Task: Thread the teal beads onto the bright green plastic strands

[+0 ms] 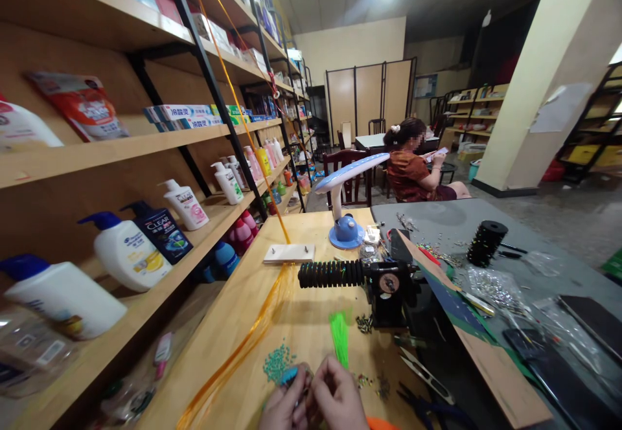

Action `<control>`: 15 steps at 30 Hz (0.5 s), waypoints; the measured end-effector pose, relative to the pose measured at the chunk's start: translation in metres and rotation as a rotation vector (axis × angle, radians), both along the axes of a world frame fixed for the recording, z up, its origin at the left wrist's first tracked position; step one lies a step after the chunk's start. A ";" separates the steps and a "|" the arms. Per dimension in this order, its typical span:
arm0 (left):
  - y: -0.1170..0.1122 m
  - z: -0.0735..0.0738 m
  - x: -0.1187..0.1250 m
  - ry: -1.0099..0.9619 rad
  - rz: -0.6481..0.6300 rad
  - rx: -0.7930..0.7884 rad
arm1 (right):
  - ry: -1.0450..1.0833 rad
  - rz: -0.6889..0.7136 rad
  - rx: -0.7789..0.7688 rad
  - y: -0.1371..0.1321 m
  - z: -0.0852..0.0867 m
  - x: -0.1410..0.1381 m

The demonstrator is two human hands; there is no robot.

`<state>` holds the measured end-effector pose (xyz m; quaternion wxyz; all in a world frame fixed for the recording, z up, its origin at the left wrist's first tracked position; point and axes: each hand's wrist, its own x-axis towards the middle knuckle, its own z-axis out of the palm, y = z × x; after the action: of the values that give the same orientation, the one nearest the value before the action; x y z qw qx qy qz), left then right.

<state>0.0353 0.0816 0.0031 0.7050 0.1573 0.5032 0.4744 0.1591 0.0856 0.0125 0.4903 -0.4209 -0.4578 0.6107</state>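
Observation:
At the bottom of the view my left hand (287, 403) is closed with thumb and fingertips pinched, and a small bright blue piece (289, 374) shows at the fingertips. Its kind is not clear. Right beside it my right hand (337, 396) is also closed in a pinch; whatever lies between its fingers is too small to see. A pile of tiny turquoise beads (276, 360) lies just beyond my left hand. Past my right hand is a bundle of bright green fibres (339, 336). Long orange threads (257, 326) trail over the wooden table on the left.
A black ridged roller (335, 274) on a black stand (389, 291) juts over the table. Behind it stand a white clamp plate (289, 254) and a blue lamp (346, 232). Snips (426, 375) and pliers (432, 407) lie right. Shelves of bottles line the left; a person (411, 164) sits beyond.

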 end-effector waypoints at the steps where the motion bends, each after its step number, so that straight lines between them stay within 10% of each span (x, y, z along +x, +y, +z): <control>1: 0.000 0.000 0.000 -0.014 0.006 0.010 | 0.016 0.009 -0.002 0.000 0.000 0.000; 15: 0.000 -0.002 0.001 -0.071 0.009 0.011 | 0.079 -0.010 0.006 -0.001 -0.007 -0.005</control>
<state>0.0362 0.0812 0.0012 0.7194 0.1420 0.4760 0.4855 0.1543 0.0843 0.0055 0.5121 -0.3973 -0.4379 0.6230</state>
